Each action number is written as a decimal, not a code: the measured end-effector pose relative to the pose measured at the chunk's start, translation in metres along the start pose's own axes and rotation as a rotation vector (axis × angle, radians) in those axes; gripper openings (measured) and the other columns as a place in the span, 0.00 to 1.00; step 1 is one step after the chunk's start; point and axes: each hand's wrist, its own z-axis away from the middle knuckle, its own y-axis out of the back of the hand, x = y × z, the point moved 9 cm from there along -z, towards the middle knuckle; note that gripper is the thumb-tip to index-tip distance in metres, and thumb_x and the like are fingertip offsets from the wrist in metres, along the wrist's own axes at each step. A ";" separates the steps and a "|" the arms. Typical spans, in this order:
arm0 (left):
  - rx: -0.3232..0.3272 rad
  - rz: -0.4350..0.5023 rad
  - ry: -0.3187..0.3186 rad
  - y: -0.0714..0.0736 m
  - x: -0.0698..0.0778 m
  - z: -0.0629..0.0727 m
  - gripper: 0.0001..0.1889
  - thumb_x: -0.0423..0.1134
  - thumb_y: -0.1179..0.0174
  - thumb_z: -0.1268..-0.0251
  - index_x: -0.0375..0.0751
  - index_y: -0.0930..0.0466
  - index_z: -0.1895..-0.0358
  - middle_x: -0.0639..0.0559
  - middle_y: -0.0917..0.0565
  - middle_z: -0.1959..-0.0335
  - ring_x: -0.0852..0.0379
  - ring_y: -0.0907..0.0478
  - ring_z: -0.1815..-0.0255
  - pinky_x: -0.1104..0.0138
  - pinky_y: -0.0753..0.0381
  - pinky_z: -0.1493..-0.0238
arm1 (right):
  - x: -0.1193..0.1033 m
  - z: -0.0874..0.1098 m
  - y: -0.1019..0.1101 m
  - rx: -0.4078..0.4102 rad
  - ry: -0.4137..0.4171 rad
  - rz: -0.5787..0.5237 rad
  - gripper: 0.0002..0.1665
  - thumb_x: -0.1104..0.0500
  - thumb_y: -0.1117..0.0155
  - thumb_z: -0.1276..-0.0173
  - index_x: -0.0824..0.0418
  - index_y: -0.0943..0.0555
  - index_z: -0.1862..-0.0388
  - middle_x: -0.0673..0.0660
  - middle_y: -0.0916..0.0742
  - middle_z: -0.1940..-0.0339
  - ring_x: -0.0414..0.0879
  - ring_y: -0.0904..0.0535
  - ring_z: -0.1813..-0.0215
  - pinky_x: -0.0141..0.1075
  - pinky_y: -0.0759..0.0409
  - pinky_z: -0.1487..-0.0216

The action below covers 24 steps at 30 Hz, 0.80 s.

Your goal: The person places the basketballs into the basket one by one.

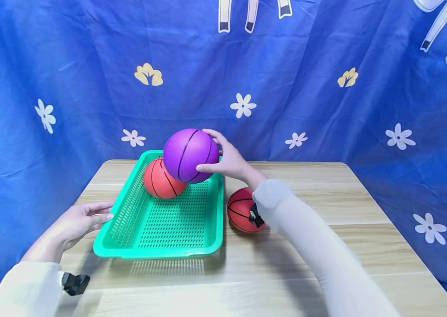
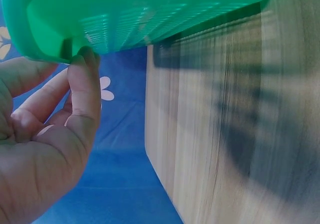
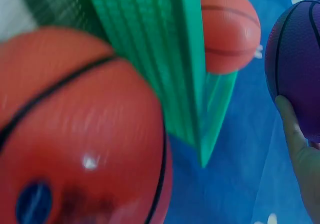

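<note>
A purple basketball (image 1: 187, 154) is gripped by my right hand (image 1: 229, 160) over the back of a green basket (image 1: 160, 252). The right wrist view shows the thumb pressed along the purple ball's side; the other fingers are mostly hidden. Inside the basket, toward the back left, lies an orange-red basketball (image 1: 161, 180), partly covered by the purple one. My left hand (image 1: 78, 222) holds the basket's left rim, thumb and fingers at its edge. Right of the basket, a red basketball (image 1: 241, 209) sits on the table, partly hidden by my right sleeve.
The wooden table (image 1: 306, 251) extends to the right and in front of the basket. Behind and on both sides hangs a blue curtain (image 1: 195, 79) with flower and animal prints. Each sleeve carries a small black device (image 1: 75, 284) at the wrist.
</note>
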 end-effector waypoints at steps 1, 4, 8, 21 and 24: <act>-0.003 -0.007 -0.003 0.000 0.000 0.000 0.34 0.40 0.45 0.29 0.19 0.47 0.32 0.24 0.39 0.34 0.77 0.29 0.54 0.71 0.21 0.50 | -0.001 -0.001 -0.006 -0.016 -0.005 -0.008 0.53 0.54 0.21 0.51 0.36 0.39 0.29 0.56 0.29 0.37 0.52 0.26 0.45 0.41 0.18 0.54; 0.000 -0.010 -0.002 0.000 0.001 0.001 0.34 0.40 0.45 0.29 0.19 0.47 0.32 0.24 0.39 0.34 0.77 0.29 0.54 0.71 0.21 0.50 | -0.005 -0.001 -0.024 -0.066 -0.015 -0.031 0.53 0.53 0.21 0.51 0.35 0.40 0.29 0.55 0.30 0.37 0.51 0.26 0.45 0.40 0.17 0.54; 0.005 -0.003 -0.004 -0.001 0.002 0.001 0.33 0.39 0.46 0.28 0.19 0.47 0.32 0.24 0.38 0.34 0.78 0.30 0.55 0.73 0.21 0.49 | -0.011 -0.001 -0.047 -0.131 -0.009 -0.053 0.54 0.55 0.21 0.51 0.38 0.40 0.29 0.56 0.31 0.37 0.51 0.25 0.46 0.38 0.17 0.54; 0.007 -0.030 -0.006 -0.001 0.003 0.002 0.31 0.38 0.47 0.28 0.18 0.46 0.32 0.25 0.38 0.34 0.75 0.29 0.53 0.70 0.21 0.49 | -0.014 0.004 -0.103 -0.308 0.035 -0.053 0.53 0.56 0.21 0.51 0.45 0.38 0.29 0.51 0.28 0.38 0.45 0.26 0.45 0.33 0.19 0.53; 0.007 -0.026 -0.008 -0.001 0.003 0.002 0.31 0.37 0.47 0.28 0.18 0.46 0.32 0.24 0.38 0.34 0.75 0.29 0.53 0.70 0.21 0.49 | -0.014 0.005 -0.116 -0.347 0.056 -0.035 0.52 0.56 0.21 0.51 0.47 0.38 0.29 0.52 0.27 0.39 0.44 0.26 0.45 0.31 0.19 0.54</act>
